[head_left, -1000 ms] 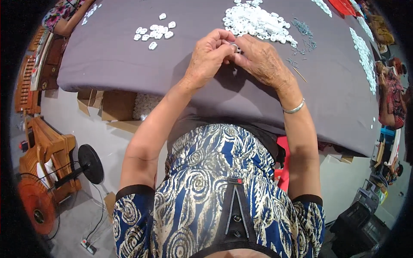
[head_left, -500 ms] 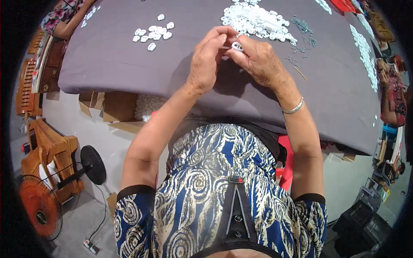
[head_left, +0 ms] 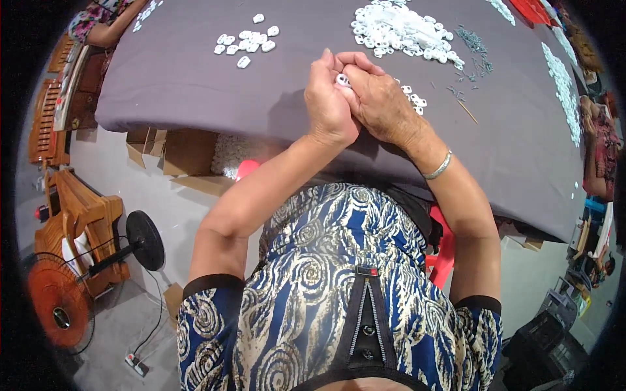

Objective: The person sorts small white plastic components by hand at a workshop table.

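Table: the grey-covered table point(head_left: 195, 78) runs under my forearms, and its near edge drops off just below my wrists. If anything slips from my fingers toward me, I judge it would go over that edge to the floor, not onto the cloth.

Big pile: the large heap of white plastic pieces point(head_left: 401, 29) lies beyond my hands, well apart from them. A careless reach with my sleeve-side arm could scatter it, I think.

Small group: the small group of white pieces point(head_left: 246, 42) sits to the far left, apart from my hands; it could get mixed with the heap if I push things about.

My left hand: my left hand point(head_left: 329, 104) is curled shut, fingers pressed against the right, closing on the white piece from its side.

My right hand: my right hand point(head_left: 381, 104) is closed too, knuckles up, thumb side meeting the left. The 2 hands touch, raised just above the cloth.

Metal pins: thin dark metal pins point(head_left: 473, 45) lie scattered to the right of the heap. They are small and sharp-looking; a blind grab there could prick me.

Loose pieces: a few loose white pieces point(head_left: 414, 99) lie just past my right knuckles, near enough to be knocked.

Held piece: the small white piece point(head_left: 342, 80) is pinched between my fingertips, only 1 corner showing. Pressed unevenly, I judge it could pop out or jam crooked.
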A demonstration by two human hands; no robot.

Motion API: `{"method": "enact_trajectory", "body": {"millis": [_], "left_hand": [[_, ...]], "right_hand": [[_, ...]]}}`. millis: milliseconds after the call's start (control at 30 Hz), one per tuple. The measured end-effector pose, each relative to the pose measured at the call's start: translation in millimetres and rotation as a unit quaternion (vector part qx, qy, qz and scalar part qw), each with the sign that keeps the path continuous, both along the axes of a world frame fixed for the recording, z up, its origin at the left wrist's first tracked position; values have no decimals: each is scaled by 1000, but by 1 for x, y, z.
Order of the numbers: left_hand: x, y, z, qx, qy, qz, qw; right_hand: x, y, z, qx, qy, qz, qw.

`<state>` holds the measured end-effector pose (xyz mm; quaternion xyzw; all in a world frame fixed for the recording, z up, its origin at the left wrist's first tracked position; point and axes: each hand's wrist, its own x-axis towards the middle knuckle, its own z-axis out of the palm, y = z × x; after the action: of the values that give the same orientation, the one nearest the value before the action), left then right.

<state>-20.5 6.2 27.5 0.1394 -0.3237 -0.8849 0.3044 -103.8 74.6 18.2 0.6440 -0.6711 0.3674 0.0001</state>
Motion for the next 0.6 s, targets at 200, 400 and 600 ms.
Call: {"method": "enact_trajectory", "body": {"millis": [200, 400, 600], "left_hand": [[-2, -2, -2, 26, -24, 20, 999], [-8, -5, -6, 40, -14, 28, 999], [-11, -8, -9, 25, -29, 27, 999]], "right_hand": [[-2, -4, -8, 4, -4, 7, 1000], [-4, -4, -6, 16, -2, 13, 1000], [-7, -4, -4, 25, 19, 14, 999]]}}
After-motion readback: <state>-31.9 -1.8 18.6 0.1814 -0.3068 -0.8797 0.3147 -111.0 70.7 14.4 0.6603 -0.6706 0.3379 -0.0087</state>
